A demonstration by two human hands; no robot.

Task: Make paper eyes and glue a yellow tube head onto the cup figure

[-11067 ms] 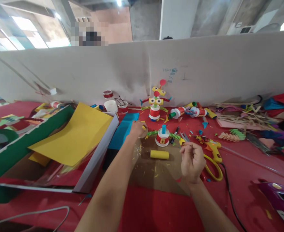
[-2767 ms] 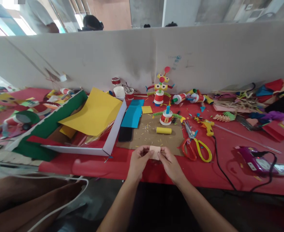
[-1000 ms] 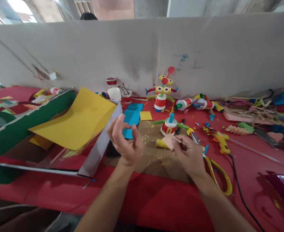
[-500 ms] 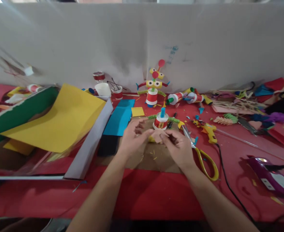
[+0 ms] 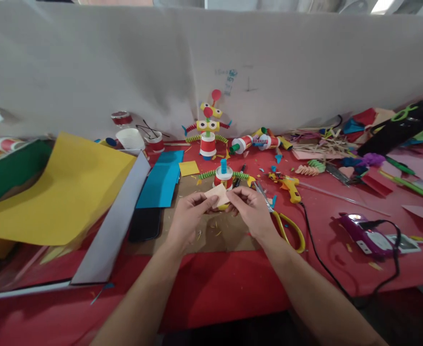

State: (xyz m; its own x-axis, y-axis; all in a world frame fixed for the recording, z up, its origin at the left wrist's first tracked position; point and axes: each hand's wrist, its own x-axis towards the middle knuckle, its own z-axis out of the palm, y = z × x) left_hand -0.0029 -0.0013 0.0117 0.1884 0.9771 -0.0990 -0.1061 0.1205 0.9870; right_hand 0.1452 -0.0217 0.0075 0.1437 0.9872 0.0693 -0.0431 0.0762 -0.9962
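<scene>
A small pale pink piece of paper [image 5: 218, 195] is stretched between my two hands. My left hand [image 5: 192, 211] pinches its left side, and my right hand [image 5: 249, 206] pinches the right side. Just behind the paper stands a paper-cup figure [image 5: 223, 177] with green folded arms, yellow hands and a blue folded strip on top; its lower part is partly hidden. A brown board [image 5: 211, 238] lies beneath my hands, strewn with yellow scraps. Scissors [image 5: 290, 230] with yellow handles rest by my right hand.
At left is a box [image 5: 114, 221] holding a yellow sheet [image 5: 60, 192]. Blue paper [image 5: 163, 180] and a black phone [image 5: 144, 223] lie beside it. Finished cup figures [image 5: 207, 144] stand at the back. A glue gun [image 5: 290, 187] and purple power strip [image 5: 366, 235] lie right, with cords.
My left hand has come in and now pinches the pink paper, which is held up flatter between both hands. The view has turned to the right.
</scene>
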